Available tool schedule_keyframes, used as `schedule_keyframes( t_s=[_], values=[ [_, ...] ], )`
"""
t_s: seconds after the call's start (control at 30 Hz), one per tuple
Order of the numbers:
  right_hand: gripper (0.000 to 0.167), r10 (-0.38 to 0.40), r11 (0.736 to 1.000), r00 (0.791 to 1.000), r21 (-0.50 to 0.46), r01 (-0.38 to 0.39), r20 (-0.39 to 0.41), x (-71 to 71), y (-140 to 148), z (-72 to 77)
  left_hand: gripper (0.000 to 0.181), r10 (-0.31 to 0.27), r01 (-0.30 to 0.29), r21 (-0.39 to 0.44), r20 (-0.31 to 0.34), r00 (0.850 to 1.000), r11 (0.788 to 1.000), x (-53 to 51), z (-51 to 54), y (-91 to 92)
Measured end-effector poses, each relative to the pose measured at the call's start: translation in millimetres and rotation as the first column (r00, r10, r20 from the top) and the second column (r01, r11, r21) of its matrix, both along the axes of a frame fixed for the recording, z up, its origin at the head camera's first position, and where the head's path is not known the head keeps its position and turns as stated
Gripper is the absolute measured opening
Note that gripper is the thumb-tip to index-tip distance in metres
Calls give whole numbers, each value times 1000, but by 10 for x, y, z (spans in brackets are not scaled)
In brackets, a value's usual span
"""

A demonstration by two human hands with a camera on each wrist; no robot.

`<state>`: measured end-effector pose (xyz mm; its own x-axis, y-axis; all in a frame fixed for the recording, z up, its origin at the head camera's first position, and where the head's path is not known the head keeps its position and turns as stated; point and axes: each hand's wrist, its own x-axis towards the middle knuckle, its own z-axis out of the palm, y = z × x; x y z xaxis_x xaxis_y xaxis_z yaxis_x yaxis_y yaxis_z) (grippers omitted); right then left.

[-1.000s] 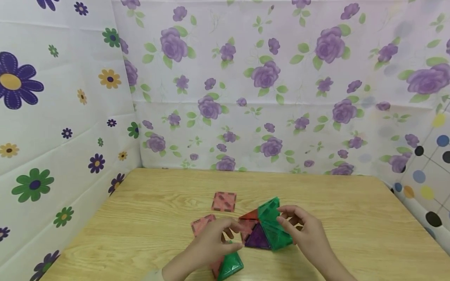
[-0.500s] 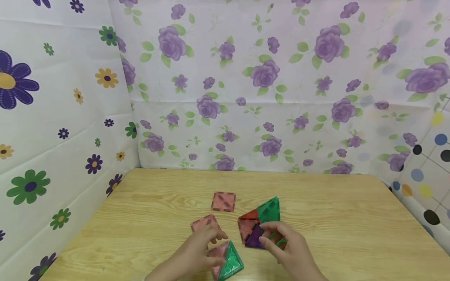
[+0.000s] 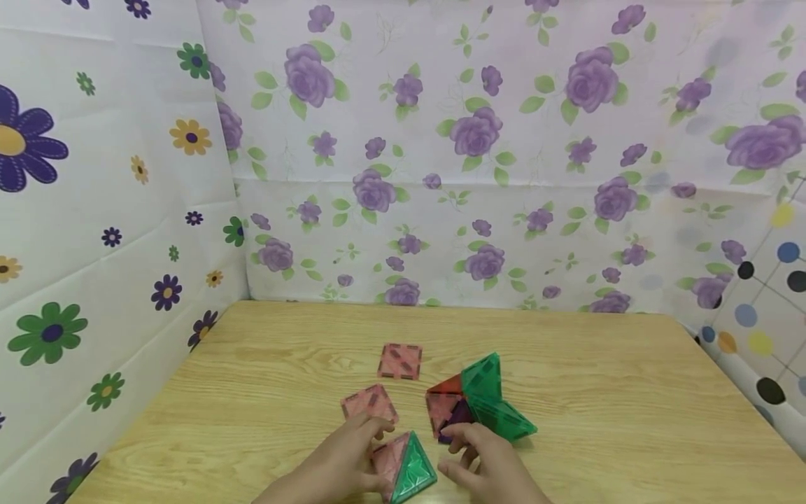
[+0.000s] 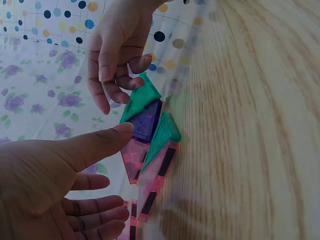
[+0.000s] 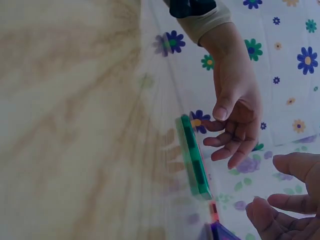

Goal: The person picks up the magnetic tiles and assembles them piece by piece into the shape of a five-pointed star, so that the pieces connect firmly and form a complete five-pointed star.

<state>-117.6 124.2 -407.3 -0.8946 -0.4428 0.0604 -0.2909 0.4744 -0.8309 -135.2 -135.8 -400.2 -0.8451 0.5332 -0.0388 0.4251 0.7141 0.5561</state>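
Note:
My left hand (image 3: pixel 340 458) hovers with loose fingers by a pink square magnetic tile (image 3: pixel 388 455), partly hidden under it. A green triangular tile (image 3: pixel 415 470) lies along that tile's right side. My right hand (image 3: pixel 488 462) is just to the right, its fingers loosely bent, with nothing seen between them. Beyond its fingertips is a joined group: a pink square tile (image 3: pixel 441 409), a red triangle (image 3: pixel 447 384), a partly covered purple triangle (image 3: pixel 462 413) and green triangles (image 3: pixel 483 378) on the right. In the left wrist view, the purple tile (image 4: pixel 145 122) borders green and pink ones.
Two more pink square tiles lie on the wooden table (image 3: pixel 283 392): one farther back (image 3: pixel 401 361), one near my left fingers (image 3: pixel 368 404). A floral cloth (image 3: pixel 403 140) hangs behind the table. Other patterned cloths hang at the left and right.
My right hand has moved left and nearer, away from the green triangles of the group. My left hand has drawn back to the left, uncovering more of the pink-and-green pair.

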Motion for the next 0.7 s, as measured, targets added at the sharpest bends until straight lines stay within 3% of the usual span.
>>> schedule_keyframes(
  t_s=[0.1, 0.3, 0.6, 0.7],
  values=[
    [44, 25, 1000, 1000, -1, -25, -3, -19, -25, -68, 73, 7, -7, -14, 17, 1000, 1000, 2, -27, -27],
    [44, 45, 999, 998, 13, -46, 53, -58, -94, -172, 77, 10, -13, -84, -32, 999, 996, 4, -77, -31],
    [50, 37, 988, 998, 149, -44, 48, -105, -146, -255, 69, 19, -18, -101, 17, 1000, 995, 0, -124, -22],
    [47, 51, 984, 997, 169, -61, 61, -106, -153, -273, 68, 3, -3, -100, 5, 1000, 995, 11, -130, -19]
  ],
)
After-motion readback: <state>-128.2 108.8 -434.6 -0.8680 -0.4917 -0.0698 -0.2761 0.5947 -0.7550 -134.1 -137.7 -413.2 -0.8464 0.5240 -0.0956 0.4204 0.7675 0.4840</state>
